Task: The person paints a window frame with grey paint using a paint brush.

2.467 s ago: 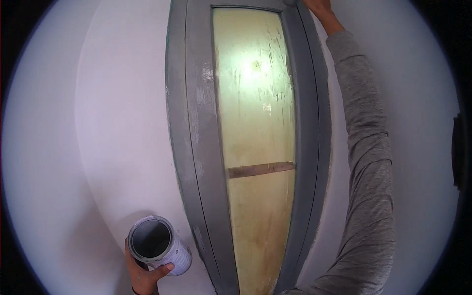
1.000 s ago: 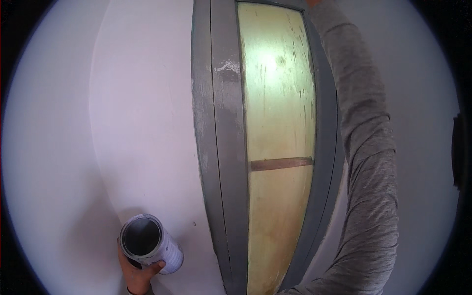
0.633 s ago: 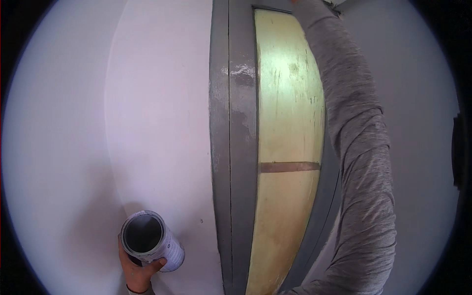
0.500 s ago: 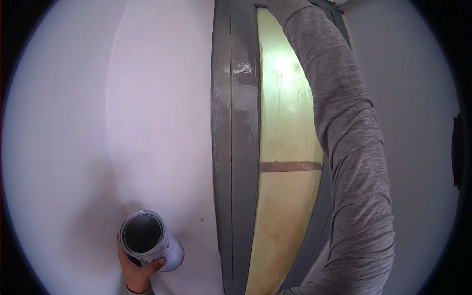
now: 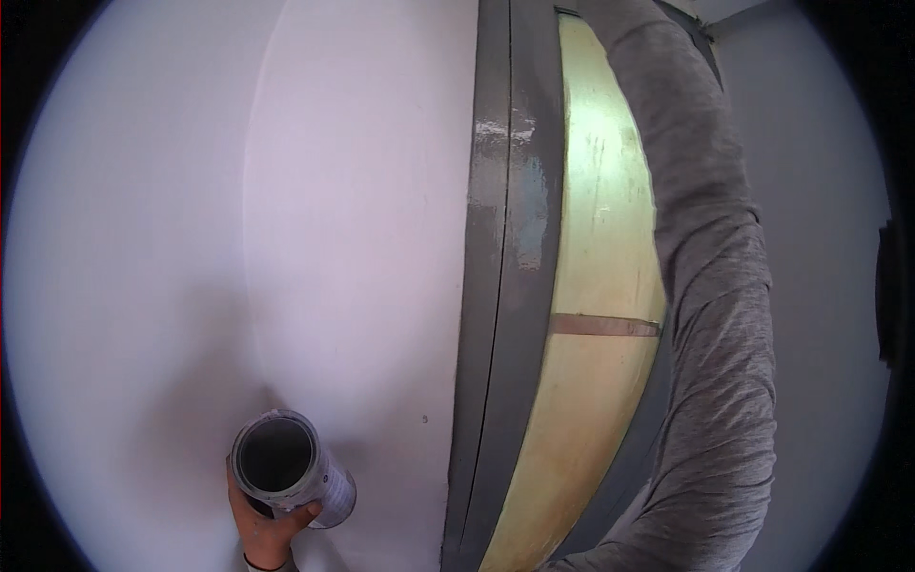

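**tinman:** Paint can [image 5: 286, 467] is down in the lower left, gripped from underneath by the left hand [image 5: 270, 527], fingers wrapped around the body. It's open, no lid, tipped well over so the mouth points up at the camera. Inside looks dark, can't tell how full it is. It hangs in front of the pale wall [image 5: 286, 238], just left of the grey door frame [image 5: 505, 286].

**rollerguy:** That tilt would be my worry. One-handed grip on a lidless can, leaning like that, while the attention is overhead. If the wrist sags a bit more, whatever is in there could run over the lip and onto the wall or the floor below.

**tinman:** Agreed. And the right arm's grey sleeve [image 5: 715, 315] goes way up past the top of the frame. The right hand itself is out of the picture, so I can't say if it's holding anything or what its fingers are doing.

**rollerguy:** See the glossy patch [image 5: 519, 191] on the upper frame? Looks wet to me. The sleeve crosses right in front of the yellowish door panel [image 5: 600, 381] and the frame's right edge. Lean in a little and that fabric could drag through fresh paint, smearing both.

**tinman:** Plus a full stretch like that pulls the body off balance, which is exactly what would jolt the can.
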Action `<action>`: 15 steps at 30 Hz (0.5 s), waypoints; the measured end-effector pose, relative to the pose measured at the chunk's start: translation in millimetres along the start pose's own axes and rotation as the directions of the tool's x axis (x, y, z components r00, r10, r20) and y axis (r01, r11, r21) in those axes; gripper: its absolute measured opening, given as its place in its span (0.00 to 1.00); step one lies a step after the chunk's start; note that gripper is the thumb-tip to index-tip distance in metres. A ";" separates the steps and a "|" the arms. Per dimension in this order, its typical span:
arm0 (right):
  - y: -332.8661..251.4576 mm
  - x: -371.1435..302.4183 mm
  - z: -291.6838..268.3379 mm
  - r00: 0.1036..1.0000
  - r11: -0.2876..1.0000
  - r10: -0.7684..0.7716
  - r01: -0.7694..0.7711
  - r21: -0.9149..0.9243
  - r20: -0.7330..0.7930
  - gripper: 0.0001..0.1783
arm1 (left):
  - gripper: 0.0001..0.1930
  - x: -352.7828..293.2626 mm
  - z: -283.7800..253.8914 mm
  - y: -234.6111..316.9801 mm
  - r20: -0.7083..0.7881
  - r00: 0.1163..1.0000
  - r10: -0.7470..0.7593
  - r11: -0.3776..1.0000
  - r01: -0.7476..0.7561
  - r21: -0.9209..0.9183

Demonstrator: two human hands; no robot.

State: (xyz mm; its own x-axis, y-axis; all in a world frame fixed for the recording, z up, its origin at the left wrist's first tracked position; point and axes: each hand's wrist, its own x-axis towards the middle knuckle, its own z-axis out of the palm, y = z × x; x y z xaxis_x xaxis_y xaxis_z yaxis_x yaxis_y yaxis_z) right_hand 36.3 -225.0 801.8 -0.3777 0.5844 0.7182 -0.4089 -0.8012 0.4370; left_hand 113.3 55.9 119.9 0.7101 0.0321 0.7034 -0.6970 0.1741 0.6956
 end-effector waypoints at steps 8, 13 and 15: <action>68.3 -12.5 -54.0 0.912 0.950 0.244 -0.156 -0.270 0.331 0.21 | 0.49 0.1 7.9 1.9 -0.025 0.998 -0.051 0.995 0.049 -0.090; 91.2 -33.2 -54.0 0.996 0.977 0.063 -0.048 -0.209 0.065 0.15 | 0.51 -0.4 9.2 17.4 0.014 0.996 -0.094 0.989 0.095 -0.110; 58.6 -29.2 -48.8 0.956 0.995 0.097 -0.100 -0.003 0.278 0.13 | 0.51 -2.9 16.7 26.8 -0.009 0.995 -0.100 0.992 0.099 -0.082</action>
State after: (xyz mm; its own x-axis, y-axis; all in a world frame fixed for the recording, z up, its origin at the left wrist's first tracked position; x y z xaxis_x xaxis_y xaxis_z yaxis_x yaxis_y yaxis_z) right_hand -17.2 -282.7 780.0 -0.1694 0.4449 0.8794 -0.3718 -0.8552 0.3610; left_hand 90.9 44.0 139.0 0.7774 0.0236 0.6286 -0.6124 0.2566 0.7477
